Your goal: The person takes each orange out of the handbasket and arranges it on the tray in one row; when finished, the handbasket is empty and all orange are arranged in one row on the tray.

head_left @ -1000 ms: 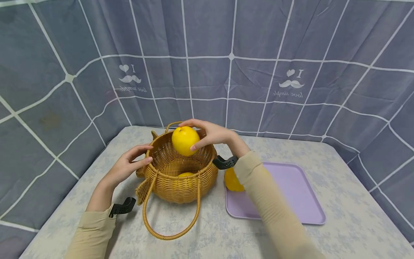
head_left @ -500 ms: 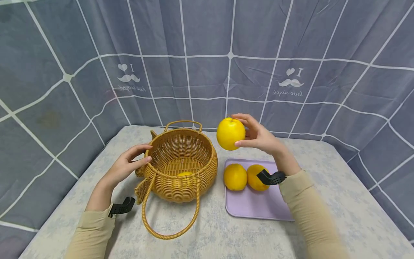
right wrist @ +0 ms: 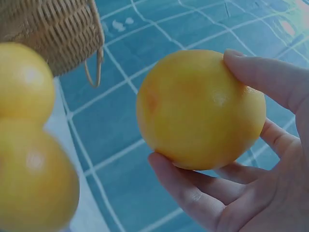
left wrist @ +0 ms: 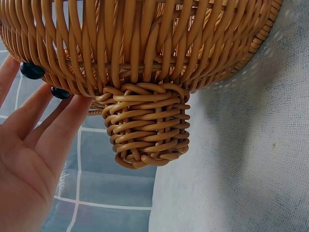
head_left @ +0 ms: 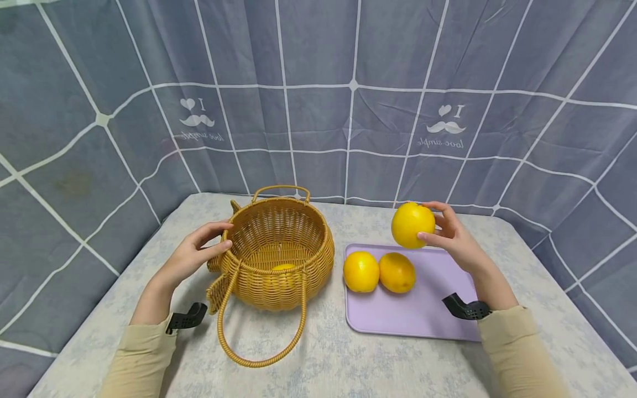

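Observation:
My right hand (head_left: 458,240) holds an orange (head_left: 412,225) between thumb and fingers, raised over the back of the lilac tray (head_left: 413,315). The right wrist view shows the thumb and fingertips pressed against the smooth skin of this orange (right wrist: 200,108). Two more yellow-orange fruits, one round (head_left: 361,271) and one longer (head_left: 397,272), lie side by side on the tray's left. With fairly straight fingers my left hand (head_left: 191,254) touches the left rim of the wicker basket (head_left: 278,290). Inside the basket, a yellow fruit (head_left: 284,267) is mostly hidden by the front wall.
One basket handle (head_left: 261,363) lies forward on the patterned tablecloth (head_left: 328,359); the other handle (head_left: 281,188) stands at the back. A stubby wicker foot (left wrist: 149,128) sticks out from the basket's side. Grey checked curtain (head_left: 318,121) encloses the table behind and at both sides.
My right hand has carried the orange out of the basket's mouth, rightward to above the tray, and lower in the last half second. The left hand has stayed at the rim.

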`<action>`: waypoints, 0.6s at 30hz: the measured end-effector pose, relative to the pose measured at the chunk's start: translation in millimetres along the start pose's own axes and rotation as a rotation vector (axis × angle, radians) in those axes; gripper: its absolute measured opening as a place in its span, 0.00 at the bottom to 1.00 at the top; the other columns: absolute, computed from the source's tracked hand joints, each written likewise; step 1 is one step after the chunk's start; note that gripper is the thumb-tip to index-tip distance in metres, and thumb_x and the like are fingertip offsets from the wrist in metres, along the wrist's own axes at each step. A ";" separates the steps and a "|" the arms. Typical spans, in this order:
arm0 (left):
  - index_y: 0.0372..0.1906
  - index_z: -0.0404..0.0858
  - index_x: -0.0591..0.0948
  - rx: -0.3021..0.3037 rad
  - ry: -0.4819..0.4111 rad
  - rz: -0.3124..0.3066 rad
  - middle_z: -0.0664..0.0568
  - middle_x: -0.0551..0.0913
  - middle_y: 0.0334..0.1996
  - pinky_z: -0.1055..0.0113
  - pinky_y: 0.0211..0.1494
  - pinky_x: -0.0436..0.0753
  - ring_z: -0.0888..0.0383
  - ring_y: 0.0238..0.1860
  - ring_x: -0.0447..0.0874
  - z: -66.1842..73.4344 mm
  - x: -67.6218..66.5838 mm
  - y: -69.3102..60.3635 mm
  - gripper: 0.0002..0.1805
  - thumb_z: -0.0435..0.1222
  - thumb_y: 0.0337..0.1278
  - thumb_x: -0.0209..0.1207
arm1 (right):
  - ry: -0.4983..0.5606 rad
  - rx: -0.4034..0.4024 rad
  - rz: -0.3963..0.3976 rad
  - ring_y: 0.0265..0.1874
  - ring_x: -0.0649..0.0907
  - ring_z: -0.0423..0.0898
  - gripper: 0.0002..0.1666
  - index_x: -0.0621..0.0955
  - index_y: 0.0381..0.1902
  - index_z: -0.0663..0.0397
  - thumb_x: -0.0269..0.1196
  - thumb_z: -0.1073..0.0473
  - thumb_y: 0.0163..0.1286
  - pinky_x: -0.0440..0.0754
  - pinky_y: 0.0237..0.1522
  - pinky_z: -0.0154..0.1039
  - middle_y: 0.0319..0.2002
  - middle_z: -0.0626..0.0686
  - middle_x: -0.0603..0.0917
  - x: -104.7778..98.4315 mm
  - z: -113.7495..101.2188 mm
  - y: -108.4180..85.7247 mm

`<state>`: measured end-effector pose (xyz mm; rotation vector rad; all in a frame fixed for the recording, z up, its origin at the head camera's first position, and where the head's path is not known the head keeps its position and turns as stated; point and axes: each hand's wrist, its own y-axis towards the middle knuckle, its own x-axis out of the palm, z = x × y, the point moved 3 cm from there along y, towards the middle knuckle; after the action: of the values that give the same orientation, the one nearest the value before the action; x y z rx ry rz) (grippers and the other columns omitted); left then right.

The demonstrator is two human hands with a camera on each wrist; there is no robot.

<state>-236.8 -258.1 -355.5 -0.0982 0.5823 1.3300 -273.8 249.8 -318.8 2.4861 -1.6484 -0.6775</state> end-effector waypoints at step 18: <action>0.63 0.33 0.69 -0.006 0.005 0.009 0.48 0.66 0.64 0.73 0.57 0.67 0.63 0.64 0.60 -1.1 0.3 -0.3 0.24 0.38 0.65 0.55 | -0.045 0.108 -0.081 0.42 0.81 0.42 0.33 0.57 0.69 0.45 0.50 0.71 0.71 0.83 0.39 0.41 0.54 0.47 0.70 -27.6 35.4 -56.1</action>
<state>-236.9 -258.3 -356.7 -0.1042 0.5834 1.3412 -249.0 303.9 -359.1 2.6440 -1.6492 -0.6745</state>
